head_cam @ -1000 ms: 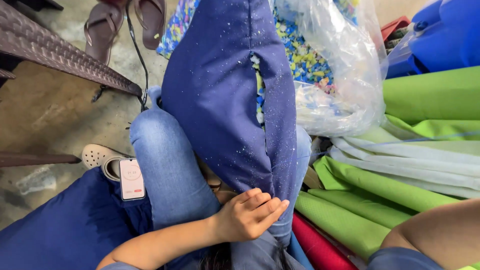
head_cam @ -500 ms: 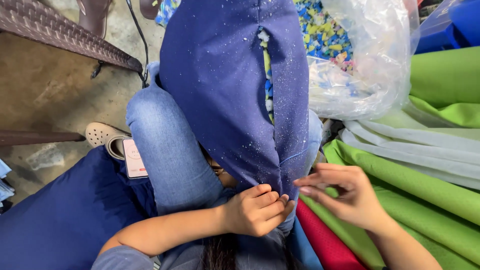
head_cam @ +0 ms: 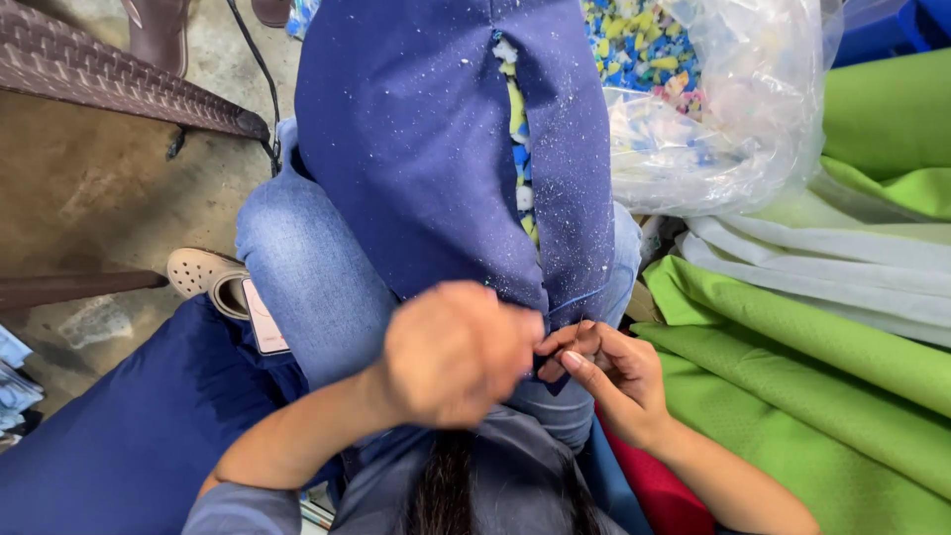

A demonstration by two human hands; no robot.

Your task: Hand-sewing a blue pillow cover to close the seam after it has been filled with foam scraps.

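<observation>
The blue cushion cover (head_cam: 436,149) fills the upper middle, already stuffed with foam pieces (head_cam: 517,149). At lower centre the left hand (head_cam: 456,352) and right hand (head_cam: 609,372) both pinch its bottom end; the slit remains open.

The cushion cover (head_cam: 436,149) lies on the knees (head_cam: 317,277), fabric rolls (head_cam: 822,337) to its right, a plastic bag (head_cam: 713,109) behind them.

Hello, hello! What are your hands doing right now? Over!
Left hand and right hand both pinching the bottom edge of the blue cushion cover. Foam bits showing through its open seam. Nothing in the way.
</observation>
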